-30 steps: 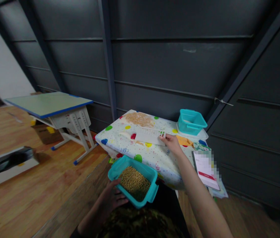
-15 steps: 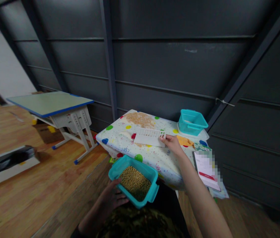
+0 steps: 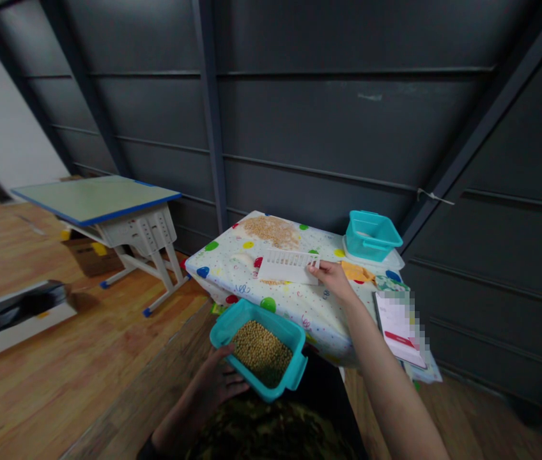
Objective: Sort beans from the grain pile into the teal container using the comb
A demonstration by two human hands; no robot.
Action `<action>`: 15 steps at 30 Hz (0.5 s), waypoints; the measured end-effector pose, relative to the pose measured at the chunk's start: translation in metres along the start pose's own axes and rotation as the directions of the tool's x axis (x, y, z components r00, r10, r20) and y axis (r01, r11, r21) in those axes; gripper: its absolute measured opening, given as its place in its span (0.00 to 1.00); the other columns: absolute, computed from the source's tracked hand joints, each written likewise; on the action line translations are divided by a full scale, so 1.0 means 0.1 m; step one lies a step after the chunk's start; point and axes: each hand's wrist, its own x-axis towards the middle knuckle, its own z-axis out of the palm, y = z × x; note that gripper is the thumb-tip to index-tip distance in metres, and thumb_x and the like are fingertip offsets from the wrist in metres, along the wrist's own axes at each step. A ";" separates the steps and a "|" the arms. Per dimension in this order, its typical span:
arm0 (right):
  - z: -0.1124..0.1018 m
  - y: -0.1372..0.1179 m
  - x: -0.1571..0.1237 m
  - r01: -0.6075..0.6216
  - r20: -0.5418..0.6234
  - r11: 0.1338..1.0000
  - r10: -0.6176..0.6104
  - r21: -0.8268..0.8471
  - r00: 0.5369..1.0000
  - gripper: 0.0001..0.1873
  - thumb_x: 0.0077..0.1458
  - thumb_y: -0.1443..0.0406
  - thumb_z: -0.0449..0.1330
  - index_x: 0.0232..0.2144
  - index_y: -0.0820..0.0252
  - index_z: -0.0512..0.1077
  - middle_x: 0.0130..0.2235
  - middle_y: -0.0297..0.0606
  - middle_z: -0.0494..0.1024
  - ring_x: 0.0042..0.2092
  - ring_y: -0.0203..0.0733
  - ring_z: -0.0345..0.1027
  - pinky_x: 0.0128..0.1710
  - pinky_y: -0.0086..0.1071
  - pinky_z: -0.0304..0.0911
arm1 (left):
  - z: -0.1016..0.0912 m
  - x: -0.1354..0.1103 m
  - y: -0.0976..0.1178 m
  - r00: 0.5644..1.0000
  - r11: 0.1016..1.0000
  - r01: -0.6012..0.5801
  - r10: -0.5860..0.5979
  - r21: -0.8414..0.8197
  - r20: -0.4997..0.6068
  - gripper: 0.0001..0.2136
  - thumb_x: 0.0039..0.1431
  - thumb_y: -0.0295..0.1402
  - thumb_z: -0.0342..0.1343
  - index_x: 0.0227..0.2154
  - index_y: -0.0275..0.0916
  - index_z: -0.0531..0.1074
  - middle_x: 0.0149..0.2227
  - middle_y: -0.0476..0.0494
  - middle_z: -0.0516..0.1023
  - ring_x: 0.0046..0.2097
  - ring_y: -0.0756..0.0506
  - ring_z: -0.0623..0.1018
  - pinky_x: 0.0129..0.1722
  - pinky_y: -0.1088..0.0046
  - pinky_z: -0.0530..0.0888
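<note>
My left hand (image 3: 220,383) holds from below a teal container (image 3: 260,348) filled with small tan beans, just under the near edge of the table (image 3: 232,262). My right hand (image 3: 331,278) grips the right end of a white slotted plastic scraper (image 3: 286,266), which is lifted a little over the dotted tablecloth. A pile of tan grains (image 3: 271,231) lies at the far side of the tablecloth, beyond the scraper.
A second teal container (image 3: 371,235) sits on a white lid at the table's far right. An orange item (image 3: 356,271) and a blurred paper card (image 3: 398,329) lie at the right. A blue-edged desk (image 3: 98,201) stands left, a white box (image 3: 12,316) on the wooden floor.
The white scraper, flat on the cloth a second ago, has been raised and drawn slightly towards me by my right hand. The bean container stays in place.
</note>
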 end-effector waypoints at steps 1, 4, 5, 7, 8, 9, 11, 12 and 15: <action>0.00 0.00 0.00 0.001 0.004 1.000 -0.001 0.000 1.000 0.35 0.47 0.33 0.69 0.19 0.54 0.66 0.23 0.30 0.61 0.30 0.37 0.51 0.30 0.34 0.52 | 0.02 -0.02 0.01 1.000 1.000 0.002 -0.002 0.018 -0.026 0.29 0.70 0.38 0.57 0.70 0.38 0.60 0.30 0.41 0.87 0.35 0.33 0.89 0.38 0.58 0.86; 0.00 0.00 -0.02 0.006 0.016 1.000 -0.006 -0.005 1.000 0.35 0.48 0.33 0.69 0.19 0.54 0.66 0.24 0.31 0.61 0.30 0.38 0.51 0.30 0.34 0.52 | 0.05 -0.05 0.03 0.999 1.000 0.014 -0.013 0.024 -0.043 0.26 0.72 0.38 0.56 0.68 0.35 0.63 0.30 0.40 0.87 0.35 0.33 0.89 0.38 0.59 0.86; 0.00 0.00 -0.03 0.008 0.019 1.000 -0.008 -0.004 1.000 0.35 0.49 0.33 0.68 0.19 0.53 0.66 0.24 0.31 0.61 0.30 0.38 0.51 0.30 0.35 0.52 | 0.05 -0.05 0.03 0.999 1.000 0.013 -0.012 0.024 -0.043 0.26 0.72 0.39 0.55 0.67 0.35 0.63 0.30 0.40 0.87 0.35 0.33 0.89 0.38 0.59 0.86; 0.01 -0.01 -0.07 0.011 0.022 1.000 -0.011 0.000 1.000 0.34 0.50 0.34 0.68 0.19 0.53 0.65 0.24 0.30 0.60 0.30 0.38 0.50 0.30 0.35 0.51 | 0.04 -0.03 0.03 0.999 0.999 0.000 0.002 0.032 -0.046 0.25 0.72 0.38 0.55 0.67 0.37 0.62 0.28 0.44 0.85 0.34 0.34 0.89 0.38 0.59 0.87; 0.02 -0.01 -0.10 0.009 0.018 1.000 -0.009 0.001 1.000 0.33 0.51 0.35 0.68 0.20 0.53 0.65 0.24 0.30 0.60 0.30 0.38 0.50 0.31 0.35 0.51 | 0.03 -0.02 0.03 0.999 0.999 -0.007 0.008 0.036 -0.043 0.25 0.72 0.38 0.55 0.68 0.38 0.62 0.27 0.46 0.84 0.34 0.34 0.89 0.38 0.59 0.87; 0.02 -0.02 -0.14 0.004 0.008 1.000 -0.004 0.001 1.000 0.33 0.51 0.35 0.68 0.20 0.53 0.65 0.24 0.30 0.59 0.29 0.38 0.50 0.31 0.35 0.51 | 0.02 -0.01 0.03 0.999 0.999 -0.011 0.012 0.040 -0.042 0.25 0.72 0.37 0.55 0.68 0.39 0.62 0.27 0.47 0.83 0.34 0.35 0.89 0.38 0.59 0.87; 0.05 -0.03 -0.21 -0.007 -0.032 1.000 0.006 -0.007 0.999 0.32 0.52 0.36 0.67 0.21 0.54 0.66 0.24 0.29 0.59 0.29 0.37 0.50 0.31 0.35 0.51 | 0.00 0.01 0.02 0.999 0.999 -0.009 0.011 0.051 -0.035 0.26 0.71 0.37 0.55 0.68 0.41 0.61 0.27 0.48 0.82 0.34 0.35 0.88 0.39 0.59 0.87; 0.06 -0.03 -0.25 -0.010 -0.053 1.000 0.010 -0.013 0.999 0.32 0.52 0.35 0.66 0.21 0.54 0.66 0.24 0.29 0.58 0.29 0.37 0.50 0.31 0.35 0.51 | 0.00 0.02 0.02 0.999 0.998 -0.008 0.010 0.056 -0.031 0.26 0.71 0.38 0.55 0.69 0.42 0.60 0.28 0.49 0.82 0.34 0.36 0.88 0.40 0.59 0.87; 0.11 -0.05 -0.36 -0.007 -0.080 1.000 0.005 -0.029 0.997 0.32 0.53 0.35 0.66 0.21 0.54 0.67 0.23 0.29 0.59 0.29 0.38 0.51 0.31 0.34 0.51 | -0.01 0.01 0.02 1.000 0.998 -0.008 0.009 0.066 -0.015 0.28 0.71 0.40 0.55 0.70 0.46 0.57 0.29 0.49 0.81 0.35 0.35 0.88 0.42 0.57 0.87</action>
